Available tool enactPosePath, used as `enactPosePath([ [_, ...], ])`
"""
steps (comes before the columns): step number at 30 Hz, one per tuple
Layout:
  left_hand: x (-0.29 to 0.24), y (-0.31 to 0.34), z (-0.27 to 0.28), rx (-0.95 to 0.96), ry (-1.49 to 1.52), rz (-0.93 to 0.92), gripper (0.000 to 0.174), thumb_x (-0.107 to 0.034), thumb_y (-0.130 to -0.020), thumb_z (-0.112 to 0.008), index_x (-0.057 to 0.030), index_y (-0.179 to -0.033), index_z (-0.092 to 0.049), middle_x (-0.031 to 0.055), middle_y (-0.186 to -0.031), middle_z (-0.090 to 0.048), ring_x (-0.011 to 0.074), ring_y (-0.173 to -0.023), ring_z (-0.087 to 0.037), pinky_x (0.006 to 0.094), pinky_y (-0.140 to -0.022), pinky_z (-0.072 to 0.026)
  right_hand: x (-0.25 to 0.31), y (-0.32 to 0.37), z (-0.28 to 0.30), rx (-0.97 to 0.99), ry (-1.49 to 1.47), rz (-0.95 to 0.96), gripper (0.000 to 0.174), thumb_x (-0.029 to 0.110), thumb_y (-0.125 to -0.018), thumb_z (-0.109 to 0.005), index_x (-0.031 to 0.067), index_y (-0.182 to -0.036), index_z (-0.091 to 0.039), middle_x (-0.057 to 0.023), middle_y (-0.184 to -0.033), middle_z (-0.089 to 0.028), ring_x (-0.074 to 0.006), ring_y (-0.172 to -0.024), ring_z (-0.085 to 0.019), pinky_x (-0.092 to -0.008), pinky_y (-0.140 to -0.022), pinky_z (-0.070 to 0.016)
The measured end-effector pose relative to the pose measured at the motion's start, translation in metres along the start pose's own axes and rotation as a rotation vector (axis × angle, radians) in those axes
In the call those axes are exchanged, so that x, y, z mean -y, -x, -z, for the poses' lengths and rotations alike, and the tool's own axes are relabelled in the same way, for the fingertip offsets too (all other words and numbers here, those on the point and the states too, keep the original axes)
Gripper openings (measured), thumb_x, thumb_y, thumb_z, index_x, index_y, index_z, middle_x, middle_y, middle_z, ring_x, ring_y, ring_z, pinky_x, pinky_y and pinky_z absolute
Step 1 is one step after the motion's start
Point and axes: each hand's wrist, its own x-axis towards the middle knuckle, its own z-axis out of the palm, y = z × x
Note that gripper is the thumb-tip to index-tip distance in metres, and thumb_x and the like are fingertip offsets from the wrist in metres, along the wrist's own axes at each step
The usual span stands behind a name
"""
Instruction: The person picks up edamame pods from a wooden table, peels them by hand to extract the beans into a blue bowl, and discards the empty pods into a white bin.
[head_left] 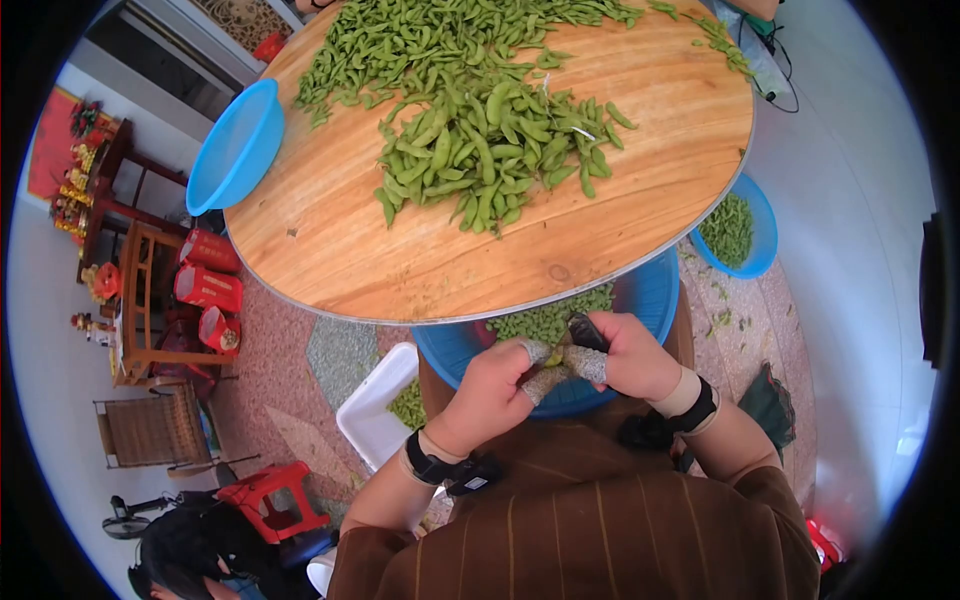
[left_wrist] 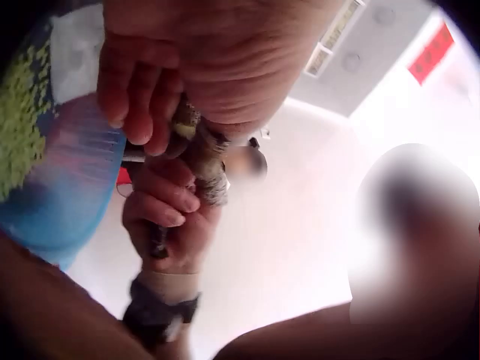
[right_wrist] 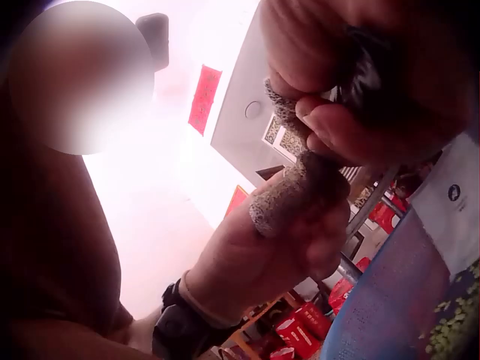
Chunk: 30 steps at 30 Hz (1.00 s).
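Observation:
Over a blue basin [head_left: 440, 352] my left hand [head_left: 490, 385] and right hand [head_left: 640, 358] meet, thumbs and forefingers tip to tip. Between the fingertips they pinch a small yellow-green soybean pod [head_left: 556, 358], mostly hidden by the fingers. Grey speckled wraps [right_wrist: 279, 199] cover the thumbs and forefingers. Something black and shiny [head_left: 588, 332] shows at my right hand's fingers. Shelled green beans [head_left: 550, 322] lie in the basin under the hands. A large heap of green pods [head_left: 480, 145] covers part of the round wooden table [head_left: 420, 270] just beyond.
A white tub [head_left: 365, 415] with green pieces stands left of the basin. To the right, a smaller blue basin [head_left: 765, 235] holds green pods or husks. An empty-looking blue bowl [head_left: 235, 150] leans at the table's left edge. A red stool [head_left: 270, 500] and another person [head_left: 200, 545] are at lower left.

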Motion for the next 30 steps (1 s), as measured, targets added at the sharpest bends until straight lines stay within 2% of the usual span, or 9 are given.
enactPosePath([
  [4,-0.002,0.000,-0.003,-0.016,0.020,-0.002,0.018,-0.004,-0.077,-0.062,-0.0001,-0.093,-0.056,0.0193,-0.080,-0.053,0.0386,-0.075,-0.053,0.0408,-0.066,-0.0448,-0.002,0.001,0.001,-0.021,0.045,-0.004,0.021,0.017,-0.080,-0.069,0.0014,-0.090,-0.058,-0.0014,-0.064,-0.055,-0.0049,-0.056,-0.050,-0.0224,-0.051,-0.0421],
  [10,-0.002,0.004,-0.008,0.076,-0.140,0.080,0.015,-0.008,-0.090,-0.054,-0.0004,-0.102,-0.058,0.0146,-0.087,-0.062,0.0293,-0.076,-0.061,0.0338,-0.070,-0.0482,-0.018,-0.001,-0.001,-0.131,0.329,0.229,0.029,0.019,-0.076,-0.072,-0.0012,-0.091,-0.057,-0.0051,-0.065,-0.055,-0.0073,-0.064,-0.048,-0.0269,-0.055,-0.0429],
  [12,-0.009,0.002,-0.007,0.093,0.447,0.382,0.019,-0.015,-0.094,-0.051,0.0006,-0.103,-0.058,0.0109,-0.085,-0.064,0.0210,-0.073,-0.062,0.0298,-0.066,-0.0491,-0.019,-0.001,-0.002,-0.117,0.195,0.316,0.024,0.018,-0.078,-0.070,0.0007,-0.089,-0.057,-0.0031,-0.067,-0.055,-0.0060,-0.062,-0.050,-0.0250,-0.055,-0.0431],
  [13,-0.008,0.001,-0.005,0.094,0.445,0.384,0.019,-0.015,-0.094,-0.051,0.0006,-0.103,-0.058,0.0109,-0.085,-0.064,0.0210,-0.073,-0.062,0.0298,-0.066,-0.0491,-0.016,0.001,-0.001,-0.118,0.193,0.316,0.024,0.018,-0.078,-0.070,0.0007,-0.089,-0.057,-0.0031,-0.067,-0.055,-0.0060,-0.062,-0.050,-0.0250,-0.055,-0.0431],
  [15,-0.005,-0.001,0.001,0.161,0.873,0.527,0.024,-0.019,-0.096,-0.049,0.0005,-0.104,-0.059,0.0081,-0.084,-0.064,0.0146,-0.071,-0.061,0.0256,-0.061,-0.0488,-0.006,0.008,0.004,0.011,0.059,0.085,0.020,0.018,-0.082,-0.067,0.0029,-0.092,-0.058,0.0001,-0.067,-0.055,-0.0047,-0.059,-0.050,-0.0226,-0.051,-0.0414],
  [21,0.004,0.003,0.001,0.114,1.175,0.592,0.026,-0.021,-0.096,-0.049,-0.0005,-0.107,-0.059,0.0089,-0.082,-0.064,0.0132,-0.071,-0.061,0.0253,-0.060,-0.0483,-0.021,0.005,0.012,0.265,-0.369,0.171,0.017,0.020,-0.087,-0.064,0.0051,-0.093,-0.057,0.0026,-0.069,-0.053,-0.0050,-0.052,-0.046,-0.0202,-0.046,-0.0367],
  [25,-0.004,-0.001,-0.004,0.064,0.783,0.576,0.023,-0.019,-0.094,-0.053,-0.0017,-0.109,-0.059,0.0072,-0.082,-0.065,0.0129,-0.072,-0.061,0.0251,-0.062,-0.0492,-0.018,0.004,0.011,0.112,-0.259,0.088,0.016,0.018,-0.087,-0.064,0.0050,-0.093,-0.056,0.0022,-0.069,-0.054,-0.0055,-0.051,-0.046,-0.0201,-0.045,-0.0369],
  [27,-0.006,0.001,-0.013,-0.121,0.516,0.257,0.021,-0.016,-0.088,-0.063,-0.0029,-0.105,-0.061,0.0045,-0.082,-0.065,0.0115,-0.071,-0.061,0.0243,-0.063,-0.0490,-0.018,0.003,0.010,0.051,-0.283,0.039,0.015,0.017,-0.086,-0.064,0.0050,-0.092,-0.057,0.0018,-0.068,-0.053,-0.0056,-0.050,-0.046,-0.0201,-0.045,-0.0365],
  [30,-0.008,0.000,-0.004,-0.045,0.152,0.141,0.025,-0.012,-0.081,-0.072,-0.0030,-0.102,-0.063,0.0027,-0.082,-0.065,0.0102,-0.070,-0.060,0.0236,-0.064,-0.0484,-0.015,0.004,0.010,0.055,-0.236,0.033,0.015,0.017,-0.085,-0.064,0.0045,-0.090,-0.057,0.0016,-0.067,-0.053,-0.0057,-0.049,-0.046,-0.0205,-0.044,-0.0369],
])
